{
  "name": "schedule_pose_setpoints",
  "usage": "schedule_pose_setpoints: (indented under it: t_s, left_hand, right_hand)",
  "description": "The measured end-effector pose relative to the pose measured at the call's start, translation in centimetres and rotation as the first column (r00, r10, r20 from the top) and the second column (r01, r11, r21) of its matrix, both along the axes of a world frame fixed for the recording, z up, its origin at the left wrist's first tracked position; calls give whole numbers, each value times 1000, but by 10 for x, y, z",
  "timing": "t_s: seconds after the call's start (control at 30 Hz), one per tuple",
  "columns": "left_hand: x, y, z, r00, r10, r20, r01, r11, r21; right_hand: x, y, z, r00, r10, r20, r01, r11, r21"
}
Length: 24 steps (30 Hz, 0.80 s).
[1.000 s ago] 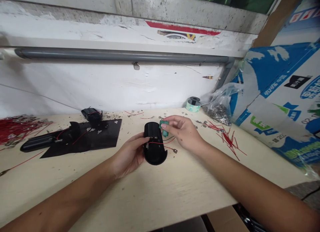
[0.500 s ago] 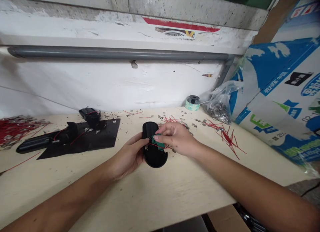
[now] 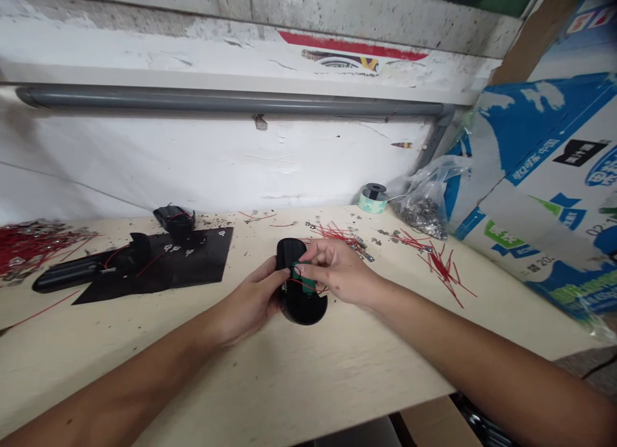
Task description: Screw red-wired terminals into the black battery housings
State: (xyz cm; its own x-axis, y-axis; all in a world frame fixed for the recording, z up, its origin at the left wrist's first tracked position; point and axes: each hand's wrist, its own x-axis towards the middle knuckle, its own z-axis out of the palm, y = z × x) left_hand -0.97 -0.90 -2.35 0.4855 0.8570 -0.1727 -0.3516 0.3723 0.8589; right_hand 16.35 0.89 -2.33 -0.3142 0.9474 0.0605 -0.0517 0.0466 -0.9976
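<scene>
A black plastic housing (image 3: 304,309), round at its near end and narrower at the far end, is tilted up over the table in front of me. My left hand (image 3: 258,296) grips its left side, with the thumb along the edge. A small green circuit board (image 3: 307,281) lies over the housing's opening, and a red wire crosses it. My right hand (image 3: 337,267) pinches the board between thumb and fingers at its upper edge. Whether the board touches the inner walls of the housing, I cannot tell.
Black housings (image 3: 70,272) lie at left on a black sheet (image 3: 207,257), beside a heap of red wires (image 3: 36,247). Red wires (image 3: 441,267) and metal tabs lie beyond and right. A tape roll (image 3: 372,199), a bag of metal parts (image 3: 424,212) and a large carton (image 3: 540,196) stand back right.
The green board now lies flatter over the housing, its face turned more toward me. Both hands and the housing have shifted very slightly in view.
</scene>
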Motion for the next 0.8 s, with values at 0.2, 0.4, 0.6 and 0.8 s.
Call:
schedule_pose_setpoints:
  t_s: [0.2,0.4,0.6,0.8]
  left_hand:
    - [0,0,-1,1000,15,-13,-15,1000,21]
    - [-1,1,-1,998,10,-54,-8,999,38]
    - [-4,3,-6,992,2,-128,9,997,82]
    - [-1,0,-1,996,39,-84,-38,999,22]
  right_hand:
    - [1,2,-5,1000,10,22,-11,999,40]
    - [-3,0,-5,999,-36,14,36,998,48]
    - [-6,-1,-6,999,-40,16,40,998,47]
    - [0,1,2,998,-42,-36,42,999,-12]
